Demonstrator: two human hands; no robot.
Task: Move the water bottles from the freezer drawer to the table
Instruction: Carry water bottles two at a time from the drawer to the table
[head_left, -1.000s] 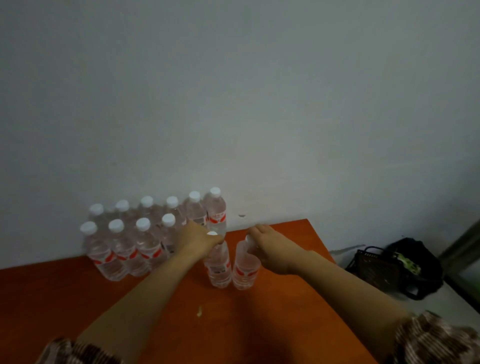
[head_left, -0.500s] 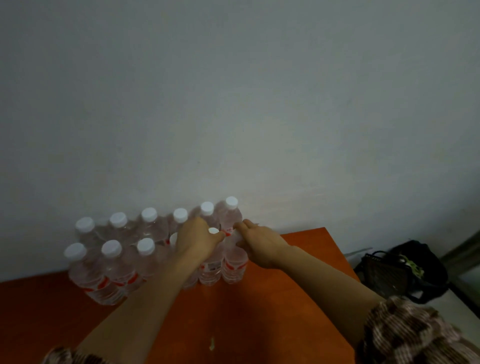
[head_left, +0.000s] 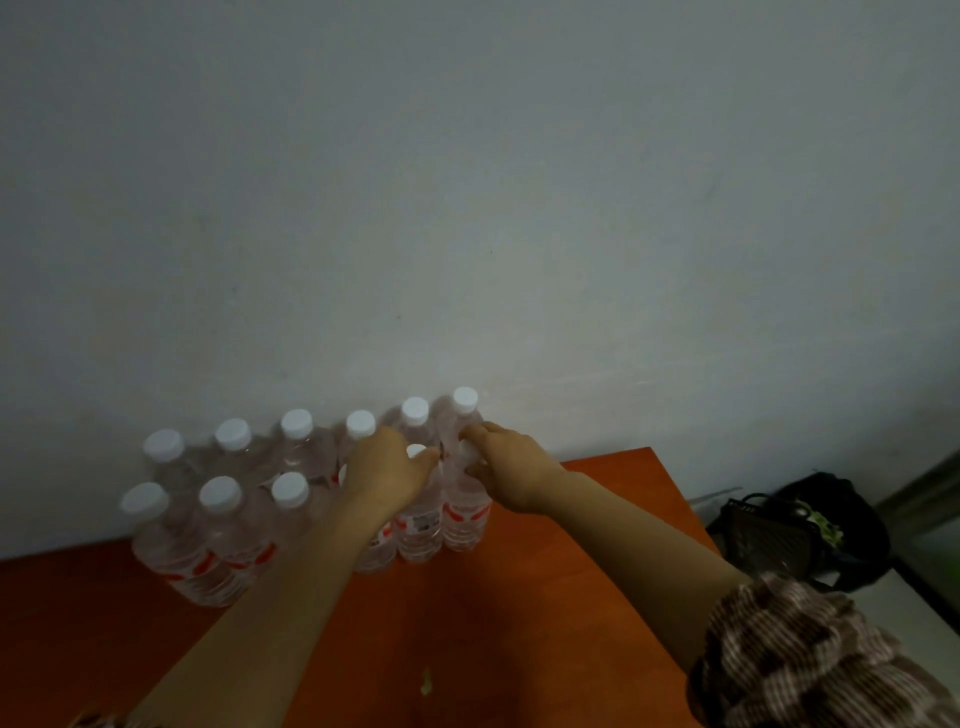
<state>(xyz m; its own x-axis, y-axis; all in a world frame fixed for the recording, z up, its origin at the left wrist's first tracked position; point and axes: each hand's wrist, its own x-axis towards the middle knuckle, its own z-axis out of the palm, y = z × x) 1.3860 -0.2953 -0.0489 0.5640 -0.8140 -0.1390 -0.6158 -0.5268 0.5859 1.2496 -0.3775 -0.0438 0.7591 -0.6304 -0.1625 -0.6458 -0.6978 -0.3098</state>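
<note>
Several clear water bottles with white caps and red labels stand in two rows (head_left: 223, 525) on the orange table (head_left: 519, 613) against the wall. My left hand (head_left: 387, 475) grips the cap end of one front-row bottle (head_left: 418, 530). My right hand (head_left: 506, 470) grips the cap of the bottle beside it (head_left: 465, 519), at the right end of the front row. Both bottles stand upright on the table, touching the rows. The freezer drawer is out of view.
The grey wall rises directly behind the bottles. Past the table's right edge, a black basket and bag (head_left: 795, 530) sit lower down on a pale surface. A small pale crumb (head_left: 426, 680) lies on the near table.
Both hands pushed the two bottles away from me, from the open middle of the table into the right end of the front row. The view has tilted down slightly.
</note>
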